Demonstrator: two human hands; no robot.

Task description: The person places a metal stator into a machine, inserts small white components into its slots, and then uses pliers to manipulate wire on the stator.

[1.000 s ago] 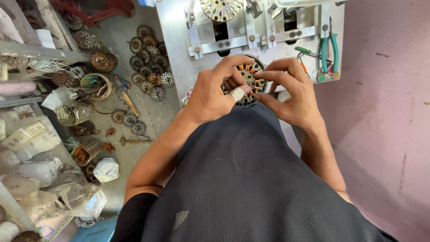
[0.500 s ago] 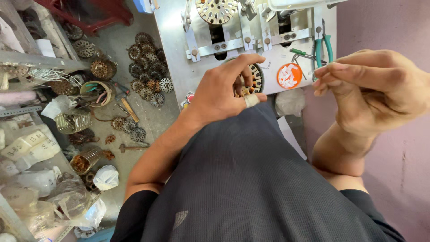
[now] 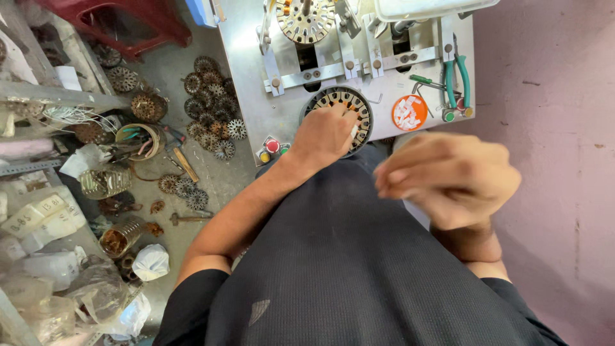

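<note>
While your left hand [image 3: 325, 133] grips the round stator [image 3: 338, 109] on the metal table [image 3: 250, 96], your blurred right hand [image 3: 448, 176] hovers nearer, fingers curled, grip unclear.

Left hand [image 3: 325, 133]: centre of frame, fingers resting on the round slotted stator [image 3: 339, 110].
Right hand [image 3: 448, 176]: right of centre, blurred, raised above the lap, apart from the stator.
Orange lid [image 3: 409, 112]: just right of the stator, holding white pieces.
Green-handled pliers [image 3: 456, 83]: upper right, on the metal bench [image 3: 246, 77].
Floor, left: loose rotors [image 3: 208, 106] piled together.

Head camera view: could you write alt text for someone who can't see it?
Seen from above, a person's left hand rests on a round slotted metal stator on a grey metal bench, while the right hand, blurred, hovers nearer the body. Green-handled pliers lie at the bench's right.
</note>
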